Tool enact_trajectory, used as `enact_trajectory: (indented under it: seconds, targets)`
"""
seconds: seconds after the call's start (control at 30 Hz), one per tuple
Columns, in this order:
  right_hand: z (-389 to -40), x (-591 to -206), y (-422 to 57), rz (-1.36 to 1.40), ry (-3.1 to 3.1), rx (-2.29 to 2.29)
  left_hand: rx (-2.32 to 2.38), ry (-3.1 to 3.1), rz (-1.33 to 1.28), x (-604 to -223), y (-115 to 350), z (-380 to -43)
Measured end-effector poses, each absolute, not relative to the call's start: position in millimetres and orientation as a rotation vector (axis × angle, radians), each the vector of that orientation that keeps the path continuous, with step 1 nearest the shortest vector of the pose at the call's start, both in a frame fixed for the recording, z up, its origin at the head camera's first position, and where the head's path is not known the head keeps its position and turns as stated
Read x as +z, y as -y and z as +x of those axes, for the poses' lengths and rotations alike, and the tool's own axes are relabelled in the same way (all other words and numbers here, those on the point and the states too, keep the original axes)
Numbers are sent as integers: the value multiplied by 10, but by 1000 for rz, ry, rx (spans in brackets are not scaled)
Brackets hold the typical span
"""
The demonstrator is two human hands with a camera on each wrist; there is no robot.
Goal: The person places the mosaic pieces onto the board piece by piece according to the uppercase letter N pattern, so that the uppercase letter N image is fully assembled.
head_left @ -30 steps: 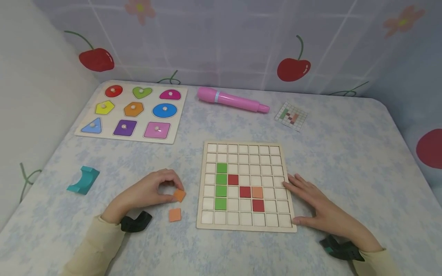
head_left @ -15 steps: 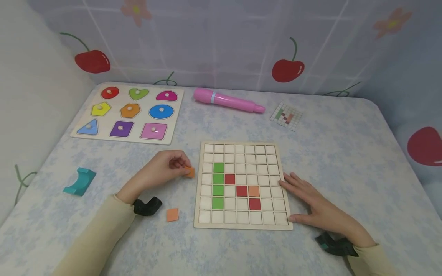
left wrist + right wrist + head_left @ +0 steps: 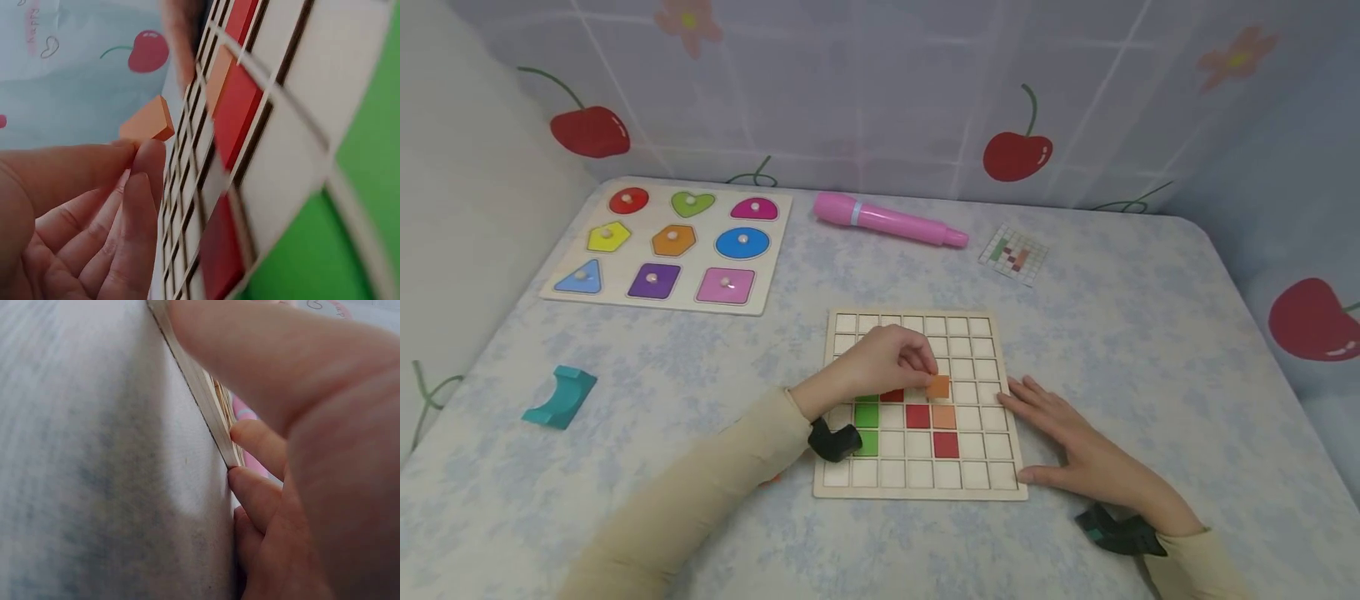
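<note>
My left hand [image 3: 891,362] pinches an orange square tile [image 3: 937,386] between thumb and fingertips, over the wooden grid board [image 3: 921,493]. In the left wrist view that tile [image 3: 149,120] sticks out past the fingertips, raised off the grid. Green tiles [image 3: 867,415], red tiles [image 3: 917,417] and one orange tile [image 3: 943,417] sit in the board's cells. The left hand and sleeve hide part of the upper-left cells. My right hand [image 3: 1075,442] lies with fingers spread at the board's right edge, its fingertips touching the side in the right wrist view.
A shape puzzle board [image 3: 666,250] with knobbed pieces lies at the back left. Behind the grid are a pink microphone-shaped stick [image 3: 891,221] and a small pattern card [image 3: 1015,254]. A teal arch block [image 3: 561,397] is at left. The left forearm mostly covers a loose orange tile [image 3: 770,480].
My left hand has lifted the orange tile off the tablecloth and carried it right, over the grid board. My right hand has stayed at the board's edge. The head view has shifted slightly.
</note>
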State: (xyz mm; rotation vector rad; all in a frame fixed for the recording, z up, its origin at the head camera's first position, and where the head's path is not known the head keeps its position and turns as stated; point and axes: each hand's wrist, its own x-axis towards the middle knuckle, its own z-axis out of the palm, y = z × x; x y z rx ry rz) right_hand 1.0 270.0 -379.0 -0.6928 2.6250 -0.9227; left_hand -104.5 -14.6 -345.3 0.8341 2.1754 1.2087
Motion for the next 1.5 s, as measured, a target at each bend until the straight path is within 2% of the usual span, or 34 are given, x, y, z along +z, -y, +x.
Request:
enact_trajectory:
  seconds: [0.3, 0.87, 1.07, 1.37, 1.5]
  targets:
    - [14, -3800, -2678, -669, -2625, -921, 1151, -2268, 757, -3513, 26, -968]
    - [21, -3797, -2693, -714, -2629, -940, 1072, -2409, 803, -3478, 108, -926]
    - [23, -3801, -2684, -713, -2630, -934, 1164, -2399, 758, -3368, 481, -911]
    - [21, -3801, -2687, -710, -2620, -936, 1192, -2302, 664, -3322, 1582, -743]
    - [21, -3801, -2704, -723, -2634, -932, 1108, -2195, 662, -3423, 1858, -620]
